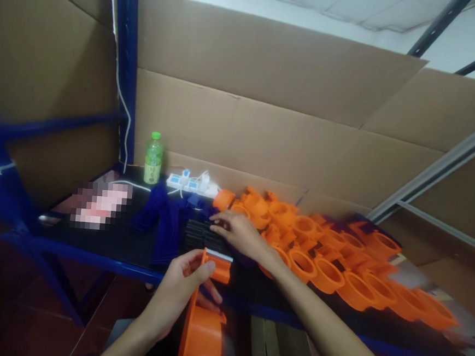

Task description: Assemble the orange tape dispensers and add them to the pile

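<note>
Cardboard [248, 91] walls the back, behind the black stack [198, 234]. The dark surface [113, 239] carries that stack. A heap of orange rings [337, 268] spreads to the right of it, and blue parts [164, 221] lie just left. Nearer than the stack, the left hand [179, 294] is clenched round an orange holder [202, 334]. The right hand [239, 233] lies on the stack, fingers seemingly flat and loose. Behind it are a power strip [190, 183] and a bottle [153, 159].
</note>
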`<action>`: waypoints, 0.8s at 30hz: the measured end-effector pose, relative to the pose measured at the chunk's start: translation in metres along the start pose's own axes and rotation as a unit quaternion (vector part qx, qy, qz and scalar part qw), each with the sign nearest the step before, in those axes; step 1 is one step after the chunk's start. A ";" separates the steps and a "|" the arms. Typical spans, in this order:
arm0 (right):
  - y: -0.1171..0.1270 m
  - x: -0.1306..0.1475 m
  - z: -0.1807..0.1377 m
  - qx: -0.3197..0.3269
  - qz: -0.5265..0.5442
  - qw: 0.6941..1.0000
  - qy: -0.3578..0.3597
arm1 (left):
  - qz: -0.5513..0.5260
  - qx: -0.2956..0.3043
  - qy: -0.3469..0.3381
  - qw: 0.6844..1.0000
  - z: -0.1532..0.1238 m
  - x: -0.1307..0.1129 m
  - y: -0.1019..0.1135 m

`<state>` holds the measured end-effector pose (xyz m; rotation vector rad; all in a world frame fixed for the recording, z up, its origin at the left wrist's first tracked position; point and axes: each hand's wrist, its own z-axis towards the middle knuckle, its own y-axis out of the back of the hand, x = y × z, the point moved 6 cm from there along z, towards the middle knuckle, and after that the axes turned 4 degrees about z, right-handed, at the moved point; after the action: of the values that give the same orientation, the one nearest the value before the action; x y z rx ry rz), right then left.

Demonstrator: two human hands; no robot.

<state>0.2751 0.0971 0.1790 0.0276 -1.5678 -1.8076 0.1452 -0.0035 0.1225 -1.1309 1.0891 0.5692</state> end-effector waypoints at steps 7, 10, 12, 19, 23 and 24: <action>-0.030 0.001 0.023 0.015 -0.008 0.999 0.032 | -0.002 0.014 0.017 1.000 0.001 0.006 -0.001; -0.035 0.002 0.028 0.018 0.002 0.999 0.040 | -0.007 0.008 0.015 1.000 0.000 0.004 0.000; -0.032 0.001 0.029 0.011 0.008 0.999 0.040 | -0.015 -0.011 0.007 1.000 0.000 0.002 0.002; 0.020 0.024 0.001 -0.010 0.078 0.995 0.061 | -0.050 -0.116 -0.047 0.991 0.001 -0.006 0.017; 0.033 0.059 -0.025 0.027 0.086 0.987 0.130 | -0.059 -0.129 -0.052 0.989 0.000 -0.007 0.017; 0.032 0.066 -0.030 0.024 0.069 0.987 0.145 | -0.061 -0.125 -0.050 0.989 0.000 -0.006 0.016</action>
<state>0.2567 0.0377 0.2274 0.1912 -1.3711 -1.5805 0.1298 0.0030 0.1210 -1.3610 0.8720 0.6724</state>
